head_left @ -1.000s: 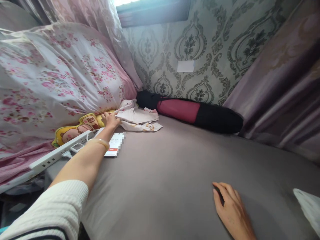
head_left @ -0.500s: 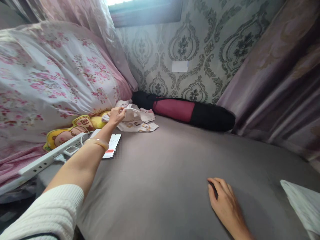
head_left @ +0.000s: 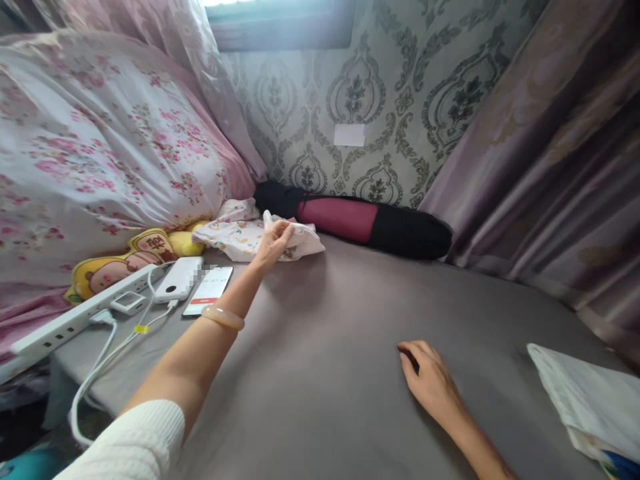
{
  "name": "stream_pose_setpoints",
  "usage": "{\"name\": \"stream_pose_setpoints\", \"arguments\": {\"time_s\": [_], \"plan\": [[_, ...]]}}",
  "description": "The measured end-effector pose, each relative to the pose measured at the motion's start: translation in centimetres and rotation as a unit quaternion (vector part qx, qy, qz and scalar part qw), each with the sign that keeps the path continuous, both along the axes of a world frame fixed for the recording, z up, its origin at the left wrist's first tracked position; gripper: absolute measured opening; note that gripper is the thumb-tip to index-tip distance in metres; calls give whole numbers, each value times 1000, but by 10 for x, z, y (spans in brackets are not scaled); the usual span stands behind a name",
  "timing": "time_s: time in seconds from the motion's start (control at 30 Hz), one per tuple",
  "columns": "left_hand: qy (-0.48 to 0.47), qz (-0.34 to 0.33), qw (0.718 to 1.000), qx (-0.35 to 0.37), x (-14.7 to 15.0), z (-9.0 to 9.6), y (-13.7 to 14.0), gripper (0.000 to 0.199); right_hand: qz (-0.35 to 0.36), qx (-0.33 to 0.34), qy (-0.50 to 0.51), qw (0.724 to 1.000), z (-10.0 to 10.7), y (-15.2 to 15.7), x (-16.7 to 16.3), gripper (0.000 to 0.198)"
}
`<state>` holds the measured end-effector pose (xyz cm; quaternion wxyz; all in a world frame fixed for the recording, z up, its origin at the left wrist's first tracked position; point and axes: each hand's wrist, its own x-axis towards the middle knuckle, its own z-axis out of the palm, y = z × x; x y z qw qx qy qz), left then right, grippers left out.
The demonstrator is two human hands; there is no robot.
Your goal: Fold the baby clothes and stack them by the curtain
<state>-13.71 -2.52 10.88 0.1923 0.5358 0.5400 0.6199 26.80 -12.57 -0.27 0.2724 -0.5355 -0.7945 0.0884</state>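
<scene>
My left hand reaches to the far side of the grey-covered surface and pinches a white patterned piece of cloth, perhaps a garment. Part of the cloth is lifted around my fingers, and the rest spreads to the left. More light-coloured fabric lies bunched behind it. A pale bangle circles my left wrist. On the near right, my right hand rests on the grey sheet, fingers loosely curved, thumb apart, nothing in it.
A black and dark-red long bag lies along the wall. At left are a phone, a white power bank, a power strip with cables and a yellow plush toy. Folded white cloth lies at right.
My left hand has moved right, drawing the patterned cloth out so more of it shows. The view has shifted slightly, uncovering the power bank. My right hand stays on the sheet.
</scene>
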Motion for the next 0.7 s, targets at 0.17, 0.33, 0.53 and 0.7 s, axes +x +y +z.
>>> {"name": "stream_pose_setpoints", "arguments": {"time_s": [0.17, 0.33, 0.53, 0.7], "plan": [[-45, -99, 994, -2, 63, 1, -24, 32, 1, -48, 137, 989, 29, 15, -36, 34], [-111, -209, 971, 18, 115, 13, -52, 35, -8, 32, 231, 972, 58, 28, -75, 56], [-147, -262, 953, 29, 145, 33, -79, 31, -5, 21, 306, 952, 79, 28, -83, 49], [-166, -258, 952, -3, 144, 28, -76, 30, -4, 11, 307, 952, 93, 25, -64, 39]]}}
